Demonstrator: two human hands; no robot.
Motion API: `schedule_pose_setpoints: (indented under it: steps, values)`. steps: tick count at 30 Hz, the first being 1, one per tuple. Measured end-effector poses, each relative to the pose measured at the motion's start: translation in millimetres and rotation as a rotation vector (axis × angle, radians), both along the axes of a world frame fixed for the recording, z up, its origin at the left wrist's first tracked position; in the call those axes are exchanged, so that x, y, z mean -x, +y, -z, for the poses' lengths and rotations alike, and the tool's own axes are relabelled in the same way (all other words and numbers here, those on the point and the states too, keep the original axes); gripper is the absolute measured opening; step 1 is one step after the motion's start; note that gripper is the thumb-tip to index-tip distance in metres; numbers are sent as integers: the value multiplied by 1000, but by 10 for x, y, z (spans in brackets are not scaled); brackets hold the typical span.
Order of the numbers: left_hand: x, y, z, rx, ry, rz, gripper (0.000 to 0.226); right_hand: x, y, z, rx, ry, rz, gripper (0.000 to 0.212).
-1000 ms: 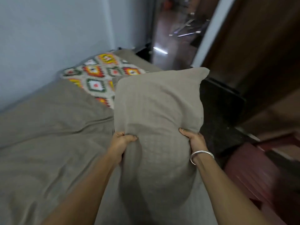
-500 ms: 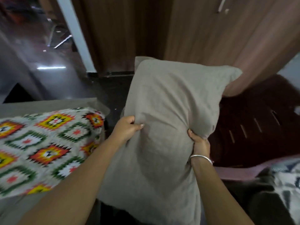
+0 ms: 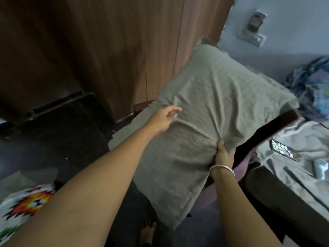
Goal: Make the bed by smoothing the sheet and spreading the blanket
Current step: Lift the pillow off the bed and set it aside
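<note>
A grey-beige pillow hangs in the air in front of me, over the dark floor between two beds. My right hand, with a silver bangle at the wrist, pinches the pillow's right side in a bunch of cloth. My left hand rests against the pillow's left part with fingers spread, not gripping. A corner of the patterned white, orange and green blanket shows at the lower left. A second bed with a rumpled grey sheet lies at the right.
Brown wooden wardrobe doors fill the back. A dark wooden bed frame runs behind the pillow. A heap of dark clothes and a phone lie on the right bed. My bare foot stands on the floor.
I have turned right, away from the first bed, carrying the pillow toward the second bed. My left hand has let go of the pillow and opened.
</note>
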State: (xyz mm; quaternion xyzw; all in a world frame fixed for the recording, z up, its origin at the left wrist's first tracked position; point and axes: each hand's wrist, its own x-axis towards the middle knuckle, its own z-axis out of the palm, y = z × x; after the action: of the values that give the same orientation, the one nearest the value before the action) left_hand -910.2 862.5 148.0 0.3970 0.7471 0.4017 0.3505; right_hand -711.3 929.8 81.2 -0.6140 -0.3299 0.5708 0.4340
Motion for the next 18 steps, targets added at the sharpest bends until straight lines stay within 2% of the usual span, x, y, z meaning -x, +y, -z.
schedule_pose_setpoints:
  steps: [3, 6, 14, 18]
  values:
    - [-126, 177, 256, 152, -107, 175, 47, 59, 257, 245, 146, -386, -51, 85]
    - [-208, 143, 501, 226, -133, 211, 50, 176, 312, 430, 131, -526, -208, 95]
    - [-129, -279, 799, 397, -27, 216, 61, 542, -135, 630, 155, -713, -560, 67]
    - [-32, -548, 798, 420, 34, 146, 62, 714, -348, 589, 35, -847, -772, 75]
